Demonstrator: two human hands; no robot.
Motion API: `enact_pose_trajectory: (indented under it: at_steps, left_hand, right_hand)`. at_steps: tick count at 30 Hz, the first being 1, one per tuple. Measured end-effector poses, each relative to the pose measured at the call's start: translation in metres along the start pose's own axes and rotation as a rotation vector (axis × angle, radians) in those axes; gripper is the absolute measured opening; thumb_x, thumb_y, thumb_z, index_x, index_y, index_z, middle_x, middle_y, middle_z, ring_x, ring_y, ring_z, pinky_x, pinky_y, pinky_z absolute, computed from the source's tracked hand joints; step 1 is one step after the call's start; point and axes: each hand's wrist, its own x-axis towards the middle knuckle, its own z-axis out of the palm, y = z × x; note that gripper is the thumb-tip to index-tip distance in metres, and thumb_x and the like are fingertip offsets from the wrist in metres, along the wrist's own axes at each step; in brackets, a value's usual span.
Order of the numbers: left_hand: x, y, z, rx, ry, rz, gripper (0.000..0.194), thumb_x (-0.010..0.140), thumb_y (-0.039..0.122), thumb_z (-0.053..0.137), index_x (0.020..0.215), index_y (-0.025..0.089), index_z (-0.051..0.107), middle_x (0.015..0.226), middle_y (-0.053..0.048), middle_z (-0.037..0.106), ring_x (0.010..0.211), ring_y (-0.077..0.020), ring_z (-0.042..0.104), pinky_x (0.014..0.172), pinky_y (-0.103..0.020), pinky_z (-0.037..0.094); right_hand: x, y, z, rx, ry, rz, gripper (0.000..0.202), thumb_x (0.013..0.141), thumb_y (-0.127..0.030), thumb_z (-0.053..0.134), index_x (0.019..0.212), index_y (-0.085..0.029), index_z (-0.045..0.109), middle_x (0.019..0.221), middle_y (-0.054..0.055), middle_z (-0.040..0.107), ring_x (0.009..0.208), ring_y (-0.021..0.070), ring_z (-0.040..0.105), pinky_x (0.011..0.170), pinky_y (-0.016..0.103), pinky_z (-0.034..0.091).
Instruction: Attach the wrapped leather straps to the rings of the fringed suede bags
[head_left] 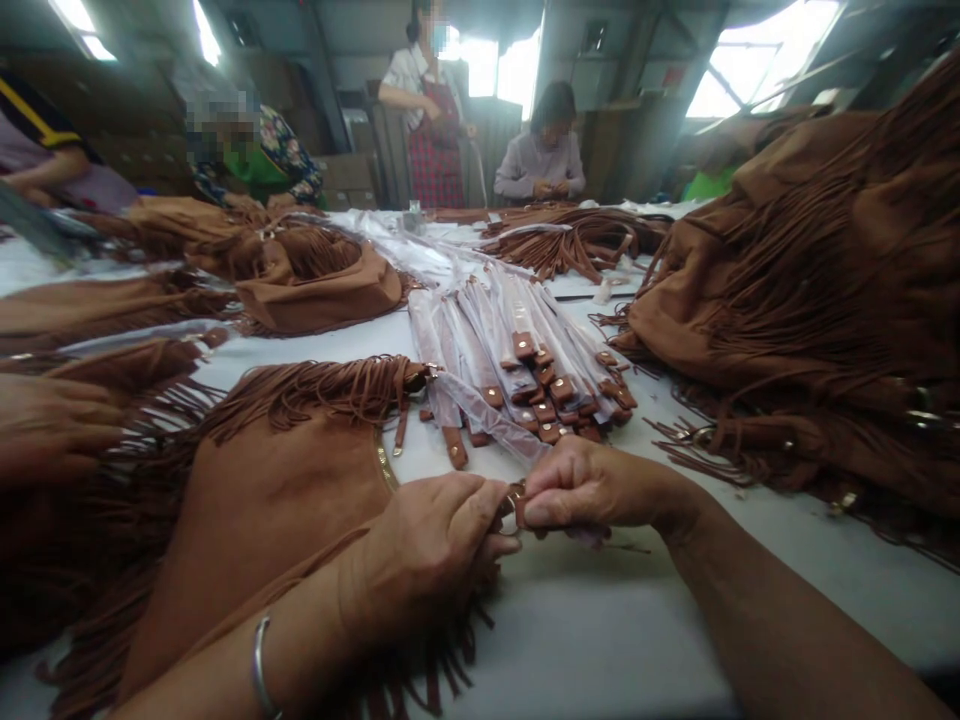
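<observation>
A brown fringed bag (285,500) lies on the table in front of me, its gold zip showing along the opening. At its near right end my left hand (439,535) is closed around a metal ring (511,515). Pressed against that ring, my right hand (581,490) pinches the brown end of a strap (487,415) wrapped in clear plastic. The strap's other end meets the bag's far corner at a small metal fitting (433,371). My fingers hide most of the joint between strap and ring.
Beyond my hands lies a pile of plastic-wrapped straps (517,350) with brown studded ends. Fringed bags are heaped at right (795,250) and far left (322,290). Another person's hand (56,430) rests over a bag at the left edge. Several people work across the table.
</observation>
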Motion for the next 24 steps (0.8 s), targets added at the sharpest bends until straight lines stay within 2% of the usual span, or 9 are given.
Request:
enact_pose_trajectory:
  at_steps: [8, 11, 14, 20, 24]
  left_hand:
    - [0.000, 0.000, 0.000, 0.010, -0.065, 0.146, 0.025, 0.090, 0.025, 0.047, 0.106, 0.006, 0.043, 0.081, -0.011, 0.061, 0.070, -0.0180, 0.058, 0.060, -0.031, 0.053]
    - [0.001, -0.002, -0.004, 0.054, 0.003, 0.156, 0.029, 0.089, 0.025, 0.049, 0.108, 0.005, 0.043, 0.083, -0.013, 0.062, 0.073, -0.0193, 0.059, 0.060, -0.031, 0.053]
    - [0.002, -0.004, -0.006, 0.033, 0.050, 0.088, 0.028, 0.088, 0.022, 0.048, 0.110, 0.005, 0.042, 0.084, -0.012, 0.061, 0.072, -0.0187, 0.059, 0.060, -0.030, 0.052]
    - [-0.001, -0.010, -0.001, 0.008, 0.088, 0.003, 0.029, 0.087, 0.022, 0.050, 0.109, 0.005, 0.043, 0.084, -0.012, 0.060, 0.072, -0.0192, 0.056, 0.060, -0.031, 0.051]
    - [0.002, -0.012, -0.003, -0.023, 0.049, -0.088, 0.025, 0.087, 0.029, 0.050, 0.103, 0.010, 0.046, 0.079, -0.008, 0.058, 0.069, -0.0185, 0.055, 0.058, -0.030, 0.049]
  right_hand:
    - [-0.004, -0.003, -0.002, -0.065, -0.183, -0.004, 0.031, 0.081, -0.036, 0.057, 0.067, -0.008, 0.055, 0.046, -0.005, 0.044, 0.035, 0.0033, 0.042, 0.032, 0.011, 0.034]
    - [-0.001, -0.001, -0.001, -0.014, -0.125, -0.015, 0.031, 0.081, -0.036, 0.057, 0.068, -0.008, 0.054, 0.044, -0.005, 0.044, 0.034, 0.0035, 0.042, 0.032, 0.011, 0.033]
    - [0.003, 0.002, 0.002, 0.075, -0.046, -0.048, 0.031, 0.079, -0.037, 0.059, 0.067, -0.009, 0.054, 0.043, -0.006, 0.044, 0.031, 0.0031, 0.039, 0.031, 0.012, 0.032]
    - [0.009, 0.004, 0.011, 0.109, 0.040, -0.157, 0.032, 0.080, -0.037, 0.059, 0.068, -0.008, 0.057, 0.047, -0.003, 0.048, 0.035, 0.0046, 0.044, 0.037, 0.014, 0.036]
    - [0.008, 0.002, 0.007, 0.070, 0.094, -0.156, 0.032, 0.080, -0.039, 0.058, 0.070, -0.008, 0.057, 0.048, -0.003, 0.048, 0.036, 0.0042, 0.043, 0.036, 0.013, 0.035]
